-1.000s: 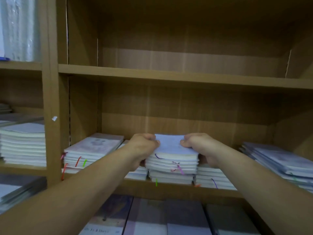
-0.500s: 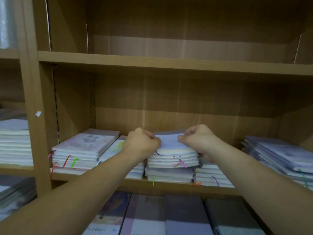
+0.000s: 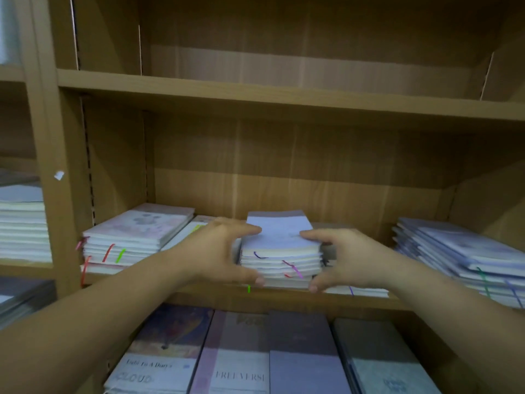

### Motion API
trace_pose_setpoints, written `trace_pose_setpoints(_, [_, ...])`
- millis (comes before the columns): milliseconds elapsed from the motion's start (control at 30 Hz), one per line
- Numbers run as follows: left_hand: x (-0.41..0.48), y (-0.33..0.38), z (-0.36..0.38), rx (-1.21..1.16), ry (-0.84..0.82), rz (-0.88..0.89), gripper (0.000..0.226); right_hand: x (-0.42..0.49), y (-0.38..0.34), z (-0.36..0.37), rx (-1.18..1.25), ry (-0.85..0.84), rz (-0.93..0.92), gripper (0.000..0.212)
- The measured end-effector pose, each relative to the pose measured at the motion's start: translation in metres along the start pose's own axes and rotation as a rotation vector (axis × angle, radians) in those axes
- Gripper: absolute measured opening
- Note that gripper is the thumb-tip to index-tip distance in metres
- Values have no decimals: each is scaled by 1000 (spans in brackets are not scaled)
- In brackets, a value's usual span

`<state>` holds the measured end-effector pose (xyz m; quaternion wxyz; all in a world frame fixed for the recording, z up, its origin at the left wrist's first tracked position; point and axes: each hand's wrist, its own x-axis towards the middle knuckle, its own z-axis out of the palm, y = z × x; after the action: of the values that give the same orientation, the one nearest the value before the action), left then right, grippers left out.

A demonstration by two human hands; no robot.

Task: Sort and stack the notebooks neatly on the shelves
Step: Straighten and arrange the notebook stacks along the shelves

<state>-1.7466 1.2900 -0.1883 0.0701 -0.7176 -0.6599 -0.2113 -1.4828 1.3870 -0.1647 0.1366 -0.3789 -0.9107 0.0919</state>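
A central stack of lilac-covered paper notebooks sits on a brown wooden shelf board. Above the stack, open air runs up to the upper wooden shelf board. Left of the stack, the left hand curls round its side, crowding a low white notebook pile; a taller pink-covered notebook stack stands beyond. Right of the stack, the right hand wraps its side above another low pile; farther right lies a slanted heap of bluish notebooks.

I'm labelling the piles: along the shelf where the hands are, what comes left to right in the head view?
Pink-topped stack → left hand → middle stack → right hand → slanted bluish stack.
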Motion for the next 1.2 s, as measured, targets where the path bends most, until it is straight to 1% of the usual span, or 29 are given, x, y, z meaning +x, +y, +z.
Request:
trace_pose_setpoints(33, [-2, 0, 3, 48, -8, 21, 102, 0, 0, 5, -37, 30, -20, 105])
trace_pose_setpoints(100, [-3, -1, 12, 110, 36, 39, 101, -1, 1, 12, -146, 133, -71, 92])
trace_pose_setpoints(200, [-4, -6, 20, 139, 131, 66, 88, 0, 1, 17, -219, 230, -105, 77])
trace_pose_setpoints(300, [-4, -13, 20, 116, 159, 46, 85, 3, -3, 23, -335, 264, -129, 74])
trace_pose_setpoints(467, [-2, -18, 22, 39, 190, -29, 86, 10, 3, 36, -350, 314, -111, 72])
trace_pose_setpoints(567, [1, -21, 29, -19, 172, -91, 89, 15, 15, 44, -246, 306, -64, 74])
trace_pose_setpoints(633, [2, -25, 33, -125, 156, -136, 92, 21, 20, 45, -153, 275, -44, 79])
trace_pose_setpoints(700, [3, -29, 34, -220, 131, -147, 94, 26, 20, 46, -71, 266, -36, 84])
trace_pose_setpoints(767, [4, -31, 32, -261, 110, -140, 90, 28, 20, 46, -29, 277, -30, 83])
trace_pose_setpoints(933, [9, -30, 30, -257, 65, -115, 86, 31, 24, 47, 0, 320, -16, 78])
trace_pose_setpoints(1067, [10, -31, 28, -231, 67, -100, 83, 31, 27, 51, 38, 345, -42, 88])
trace_pose_setpoints(1200, [8, -31, 29, -257, 82, -108, 82, 30, 25, 52, 78, 326, -34, 80])
